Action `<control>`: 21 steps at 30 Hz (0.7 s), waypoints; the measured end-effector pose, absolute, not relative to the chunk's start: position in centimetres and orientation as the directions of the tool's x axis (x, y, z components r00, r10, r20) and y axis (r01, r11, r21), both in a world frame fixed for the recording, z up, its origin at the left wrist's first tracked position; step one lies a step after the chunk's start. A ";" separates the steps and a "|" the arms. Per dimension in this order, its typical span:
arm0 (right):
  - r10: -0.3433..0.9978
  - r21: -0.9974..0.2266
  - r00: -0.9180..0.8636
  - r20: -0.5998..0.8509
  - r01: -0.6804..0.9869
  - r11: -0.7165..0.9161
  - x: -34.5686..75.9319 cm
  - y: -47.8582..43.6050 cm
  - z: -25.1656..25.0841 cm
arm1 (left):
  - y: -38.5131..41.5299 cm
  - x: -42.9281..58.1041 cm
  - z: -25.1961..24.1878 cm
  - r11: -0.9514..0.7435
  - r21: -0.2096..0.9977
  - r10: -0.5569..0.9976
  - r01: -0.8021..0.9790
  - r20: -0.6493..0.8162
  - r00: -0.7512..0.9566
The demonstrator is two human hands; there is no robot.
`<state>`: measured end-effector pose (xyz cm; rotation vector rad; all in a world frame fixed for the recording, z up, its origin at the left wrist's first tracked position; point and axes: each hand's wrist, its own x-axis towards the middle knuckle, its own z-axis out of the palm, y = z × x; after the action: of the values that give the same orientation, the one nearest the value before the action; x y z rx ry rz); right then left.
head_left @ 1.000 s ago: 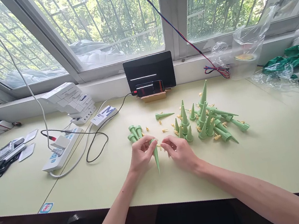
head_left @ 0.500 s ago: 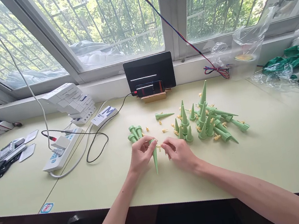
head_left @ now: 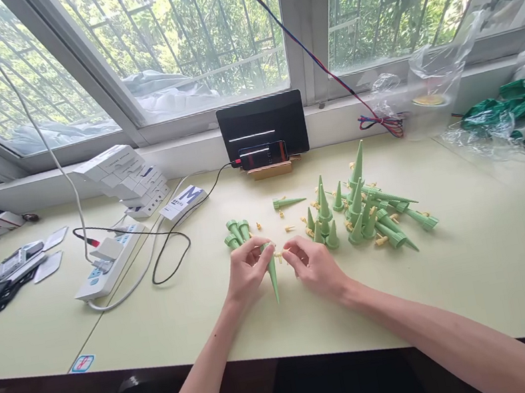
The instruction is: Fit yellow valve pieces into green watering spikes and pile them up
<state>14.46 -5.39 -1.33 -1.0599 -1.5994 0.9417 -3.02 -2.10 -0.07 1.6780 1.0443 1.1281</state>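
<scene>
Between its thumb and fingers, my left hand [head_left: 251,269] grips a green spike [head_left: 274,279] that points downward. My right hand [head_left: 314,264] pinches a small yellow fitting [head_left: 279,256] at the spike's upper side; whether the two parts are joined is too small to tell. Several green spikes [head_left: 234,231] lie just behind my left hand. One more green spike [head_left: 288,201] lies farther back, near a few loose yellow pieces [head_left: 289,228]. To the right is a large group of green spikes [head_left: 355,200] with yellow fittings, some upright, some lying down.
A tablet [head_left: 261,122] and a phone [head_left: 263,155] stand at the back on a cardboard holder [head_left: 269,171]. On the left are a power strip [head_left: 109,264], cables, a white box [head_left: 183,202] and stacked boxes [head_left: 131,182]. Plastic bags [head_left: 522,110] lie at the back right.
The green spike's tip has shifted slightly up and right. My right hand's fingers have moved slightly on the yellow fitting; both hands otherwise stay in place.
</scene>
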 end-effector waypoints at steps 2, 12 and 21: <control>0.940 -0.928 -0.161 0.302 0.176 0.329 14.4 -5.4 -1.3 | -2.0 -3.1 -0.1 -0.306 0.935 0.935 0.181 0.259 0.244; 0.941 -0.925 -0.194 0.275 0.212 0.314 14.6 -5.3 -1.5 | -2.4 -3.0 0.1 -0.304 0.929 0.935 0.212 0.249 0.251; 0.948 -0.925 -0.190 0.255 0.239 0.296 14.6 -5.3 -1.3 | -2.2 -3.0 0.1 -0.319 0.923 0.930 0.215 0.262 0.256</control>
<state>14.62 -5.34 -1.34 -1.1015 -1.6418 0.9647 -3.03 -2.25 0.13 1.7202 1.0608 1.1159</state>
